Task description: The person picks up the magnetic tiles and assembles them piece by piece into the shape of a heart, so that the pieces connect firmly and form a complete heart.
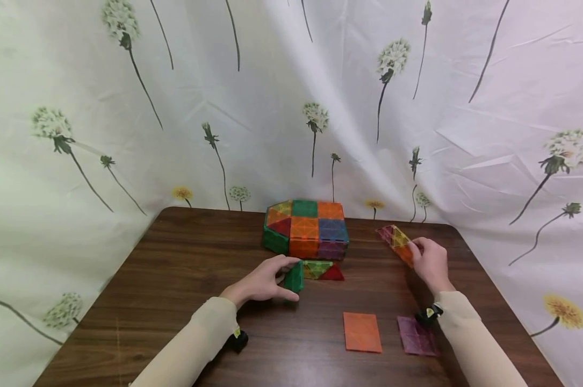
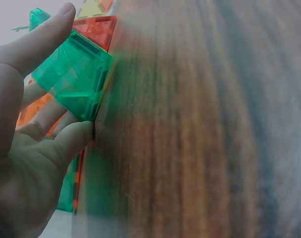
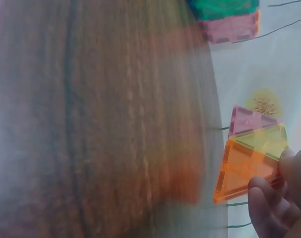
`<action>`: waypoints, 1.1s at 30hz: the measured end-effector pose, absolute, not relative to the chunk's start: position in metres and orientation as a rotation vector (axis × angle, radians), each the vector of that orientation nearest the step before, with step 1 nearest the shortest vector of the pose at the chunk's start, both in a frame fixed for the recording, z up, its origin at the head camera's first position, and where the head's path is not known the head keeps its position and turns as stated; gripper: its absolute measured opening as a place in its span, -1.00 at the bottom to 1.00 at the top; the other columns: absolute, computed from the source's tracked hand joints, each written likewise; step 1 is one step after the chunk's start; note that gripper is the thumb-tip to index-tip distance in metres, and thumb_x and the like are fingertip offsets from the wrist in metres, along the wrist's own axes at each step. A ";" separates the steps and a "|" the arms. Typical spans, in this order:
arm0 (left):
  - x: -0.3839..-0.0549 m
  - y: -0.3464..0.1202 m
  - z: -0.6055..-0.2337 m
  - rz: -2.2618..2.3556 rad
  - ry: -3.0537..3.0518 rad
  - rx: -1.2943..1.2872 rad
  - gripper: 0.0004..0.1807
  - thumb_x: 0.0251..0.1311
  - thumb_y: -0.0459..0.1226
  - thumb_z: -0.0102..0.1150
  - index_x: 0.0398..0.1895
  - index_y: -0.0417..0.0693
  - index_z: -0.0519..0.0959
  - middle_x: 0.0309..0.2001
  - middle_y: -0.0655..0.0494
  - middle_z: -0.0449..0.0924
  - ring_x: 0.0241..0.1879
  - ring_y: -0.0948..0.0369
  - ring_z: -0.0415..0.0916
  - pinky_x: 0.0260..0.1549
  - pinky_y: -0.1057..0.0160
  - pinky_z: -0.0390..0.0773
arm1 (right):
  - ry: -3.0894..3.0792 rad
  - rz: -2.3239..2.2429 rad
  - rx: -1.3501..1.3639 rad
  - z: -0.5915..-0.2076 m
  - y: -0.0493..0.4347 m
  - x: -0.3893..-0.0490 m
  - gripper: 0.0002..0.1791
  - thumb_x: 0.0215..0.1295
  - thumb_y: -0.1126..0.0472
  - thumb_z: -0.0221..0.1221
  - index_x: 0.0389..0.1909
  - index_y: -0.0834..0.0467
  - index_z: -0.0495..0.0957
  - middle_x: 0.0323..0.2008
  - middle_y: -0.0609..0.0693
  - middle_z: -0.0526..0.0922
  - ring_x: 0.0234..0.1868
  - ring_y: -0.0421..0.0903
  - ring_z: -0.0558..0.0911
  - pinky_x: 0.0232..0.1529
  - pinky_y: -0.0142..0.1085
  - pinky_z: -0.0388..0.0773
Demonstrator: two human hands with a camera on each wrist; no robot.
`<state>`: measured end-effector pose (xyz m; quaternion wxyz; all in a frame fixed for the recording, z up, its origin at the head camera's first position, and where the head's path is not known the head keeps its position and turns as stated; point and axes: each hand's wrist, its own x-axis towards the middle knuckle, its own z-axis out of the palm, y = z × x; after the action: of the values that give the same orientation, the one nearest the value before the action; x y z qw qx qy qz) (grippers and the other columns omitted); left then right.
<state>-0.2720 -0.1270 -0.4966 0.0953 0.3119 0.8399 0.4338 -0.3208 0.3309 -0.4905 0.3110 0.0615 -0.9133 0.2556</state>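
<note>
My left hand (image 1: 266, 279) holds a green translucent magnetic tile (image 1: 294, 277) on edge between thumb and fingertips. In the left wrist view the green tile (image 2: 76, 74) tilts between the digits. Joined or close to its right side is a flat strip of triangular tiles (image 1: 318, 270), yellow-green and red. My right hand (image 1: 429, 260) pinches one end of another strip of triangular magnetic tiles (image 1: 395, 241), held up at the table's far right. The right wrist view shows its orange triangle (image 3: 247, 166) nearest the fingertips, then yellow and pink ones.
A block built of coloured magnetic tiles (image 1: 304, 228) stands at the back middle, behind the left hand. An orange square tile (image 1: 362, 332) lies flat at the front; a purple square tile (image 1: 417, 337) lies partly under the right wrist. A flower-print cloth (image 1: 272, 97) hangs behind the wooden table (image 1: 175, 301).
</note>
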 end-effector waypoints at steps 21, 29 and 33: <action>-0.275 -0.126 -0.500 1.301 2.493 0.907 -0.08 0.11 -0.03 0.62 0.51 -0.04 0.39 0.23 0.10 0.50 0.21 0.14 0.48 0.19 0.06 0.61 | -2.360 0.890 0.458 -0.471 0.314 -0.280 -0.96 0.33 0.39 0.40 -0.26 0.22 0.73 -0.46 0.05 0.72 -0.56 -0.28 0.60 -0.52 -0.53 0.53; -0.273 -0.126 -0.497 1.324 2.472 0.887 -0.09 0.12 -0.06 0.62 0.51 -0.06 0.39 0.24 0.06 0.49 0.22 0.11 0.47 0.20 0.01 0.61 | -2.347 0.912 0.612 -0.473 0.304 -0.275 -0.87 0.31 0.43 0.39 -0.27 0.13 0.74 -0.39 -0.05 0.73 -0.52 -0.29 0.60 -0.49 -0.52 0.52; -0.274 -0.125 -0.497 1.294 2.494 0.888 -0.09 0.12 -0.04 0.62 0.51 -0.04 0.39 0.23 0.10 0.49 0.21 0.14 0.47 0.17 0.06 0.63 | -2.375 0.963 0.698 -0.475 0.297 -0.274 -0.84 0.32 0.42 0.38 -0.25 0.08 0.75 -0.38 -0.10 0.73 -0.52 -0.26 0.62 -0.50 -0.46 0.57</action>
<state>-0.2743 -0.1249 -0.4971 0.0976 0.3000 0.8423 0.4370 -0.2741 0.2975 -0.4749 0.2404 0.2552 -0.8678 0.3521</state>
